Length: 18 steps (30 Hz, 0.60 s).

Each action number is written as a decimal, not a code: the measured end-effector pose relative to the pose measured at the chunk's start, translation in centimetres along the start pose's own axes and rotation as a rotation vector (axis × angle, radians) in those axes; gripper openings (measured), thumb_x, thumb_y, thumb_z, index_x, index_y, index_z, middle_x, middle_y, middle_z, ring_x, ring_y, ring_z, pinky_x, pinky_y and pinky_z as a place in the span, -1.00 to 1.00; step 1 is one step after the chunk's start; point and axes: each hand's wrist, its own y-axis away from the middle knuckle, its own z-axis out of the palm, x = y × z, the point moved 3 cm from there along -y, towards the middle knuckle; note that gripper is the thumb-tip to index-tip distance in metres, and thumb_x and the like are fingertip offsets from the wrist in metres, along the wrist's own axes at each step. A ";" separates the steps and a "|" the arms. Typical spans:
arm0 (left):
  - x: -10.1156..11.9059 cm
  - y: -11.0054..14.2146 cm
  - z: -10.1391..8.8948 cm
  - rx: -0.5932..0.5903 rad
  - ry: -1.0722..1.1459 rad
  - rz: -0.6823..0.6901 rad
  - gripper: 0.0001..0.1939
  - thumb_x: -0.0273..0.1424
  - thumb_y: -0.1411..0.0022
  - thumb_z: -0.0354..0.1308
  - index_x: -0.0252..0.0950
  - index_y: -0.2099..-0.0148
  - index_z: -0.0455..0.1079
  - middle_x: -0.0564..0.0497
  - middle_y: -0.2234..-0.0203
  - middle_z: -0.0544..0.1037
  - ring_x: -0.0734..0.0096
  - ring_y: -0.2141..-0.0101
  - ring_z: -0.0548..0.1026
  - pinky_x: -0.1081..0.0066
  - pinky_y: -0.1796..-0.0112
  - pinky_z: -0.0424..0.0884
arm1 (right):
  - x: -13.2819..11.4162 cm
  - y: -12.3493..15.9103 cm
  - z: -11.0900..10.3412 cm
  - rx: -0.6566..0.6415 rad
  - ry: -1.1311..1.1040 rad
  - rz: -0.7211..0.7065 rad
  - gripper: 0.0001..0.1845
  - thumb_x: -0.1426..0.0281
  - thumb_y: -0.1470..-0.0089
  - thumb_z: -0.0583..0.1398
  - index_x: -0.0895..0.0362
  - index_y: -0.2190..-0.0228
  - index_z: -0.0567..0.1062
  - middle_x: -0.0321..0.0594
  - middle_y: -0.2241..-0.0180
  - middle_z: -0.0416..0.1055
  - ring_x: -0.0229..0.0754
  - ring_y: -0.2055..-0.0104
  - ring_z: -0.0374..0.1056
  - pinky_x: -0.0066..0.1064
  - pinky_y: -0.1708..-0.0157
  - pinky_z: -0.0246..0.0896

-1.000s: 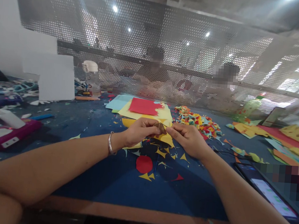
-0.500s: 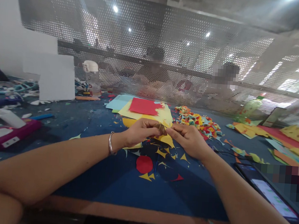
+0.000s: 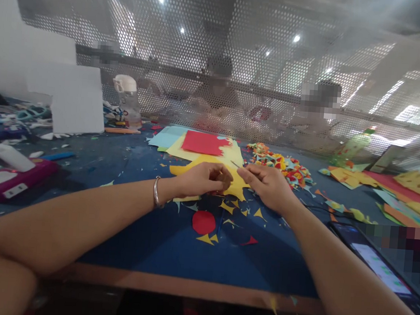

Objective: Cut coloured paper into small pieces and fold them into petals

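Observation:
My left hand [image 3: 208, 178], with a silver bangle at the wrist, is closed with its fingers curled over a yellow paper sheet [image 3: 195, 165]. What its fingertips hold, if anything, is too small to make out. To its right, my right hand [image 3: 266, 184] pinches a thin pointed tool [image 3: 234, 164], whose tip points left; its exact kind is unclear. The yellow sheet has cut, jagged edges and lies partly under both hands. Nearer to me are a red paper disc [image 3: 204, 222] and several pointed yellow scraps [image 3: 206, 239].
Behind the hands lie a red sheet [image 3: 204, 143] and a light blue sheet [image 3: 168, 137]. A heap of small coloured paper pieces [image 3: 289, 168] sits right of them. A bottle [image 3: 129, 105], a purple device [image 3: 15, 181] and a phone [image 3: 372, 262] flank the workspace. Perforated metal screen [image 3: 187, 73] stands behind.
The hands, close together before, have parted slightly, and the thin tool's tip shows more plainly. A yellow scrap now appears at the table's front edge. The view has tilted a little downward.

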 end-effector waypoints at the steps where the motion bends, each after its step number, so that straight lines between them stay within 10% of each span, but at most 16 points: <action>1: -0.2 0.0 -0.1 -0.017 -0.054 -0.018 -0.74 -0.34 -0.10 0.19 -0.26 0.13 0.36 0.09 0.51 0.50 0.50 0.55 0.38 0.44 0.46 0.27 | 0.3 -0.1 -0.1 0.004 0.036 0.019 -0.38 -0.15 -0.27 -0.03 0.06 0.58 0.14 -0.38 0.60 0.01 -0.28 0.52 0.00 -0.36 0.49 -0.09; 7: 0.2 0.4 -1.6 0.004 -0.479 -0.043 -0.68 -0.25 -0.07 0.33 -0.25 0.13 0.45 0.14 0.60 0.37 0.45 0.57 0.26 0.40 0.46 0.06 | 1.8 -0.6 0.1 -0.083 0.316 0.139 -0.46 -0.06 -0.23 0.08 0.07 0.56 0.23 -0.30 0.58 0.24 -0.24 0.51 0.11 -0.35 0.46 -0.10; 18: 0.9 0.3 -2.4 -0.206 -0.934 -0.073 -0.53 -0.11 -0.11 0.31 -0.33 0.04 0.53 -0.18 0.11 0.57 0.19 0.21 0.50 0.37 0.23 0.27 | 2.0 -0.2 1.3 -0.325 0.639 0.234 -0.47 -0.07 -0.24 0.07 0.12 0.36 0.53 -0.04 0.30 0.57 0.06 0.23 0.49 -0.31 0.39 0.11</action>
